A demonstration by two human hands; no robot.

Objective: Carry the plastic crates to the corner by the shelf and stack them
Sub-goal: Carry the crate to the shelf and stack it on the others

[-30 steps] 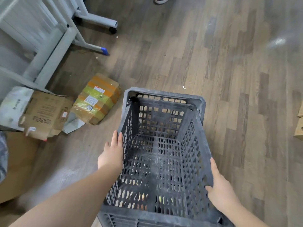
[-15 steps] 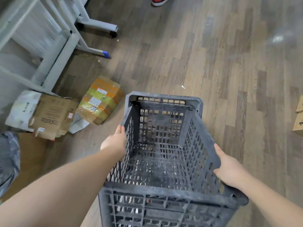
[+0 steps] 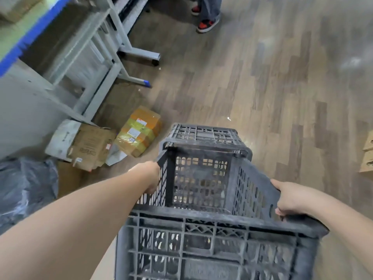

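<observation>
A dark grey perforated plastic crate (image 3: pixel 212 235) fills the lower middle of the head view, lifted and tipped with its open top facing away and up. My left hand (image 3: pixel 148 175) grips its left wall near the rim. My right hand (image 3: pixel 292 196) holds the right rim, fingers curled over the edge. The crate's far end (image 3: pixel 205 136) points toward the floor ahead. A grey metal shelf frame (image 3: pixel 96 63) stands at the upper left.
Cardboard boxes (image 3: pixel 90 146) and a yellow-taped parcel (image 3: pixel 139 131) lie on the wooden floor left of the crate. A grey plastic bag (image 3: pixel 24 184) sits at far left. A person's feet in red-black shoes (image 3: pixel 206 24) stand ahead. More boxes (image 3: pixel 367 156) at right edge.
The crate has risen and tilted toward me, its near wall now facing the camera. Both hands slid up to the rims. The view has swung up, bringing the shelf and a person's feet in.
</observation>
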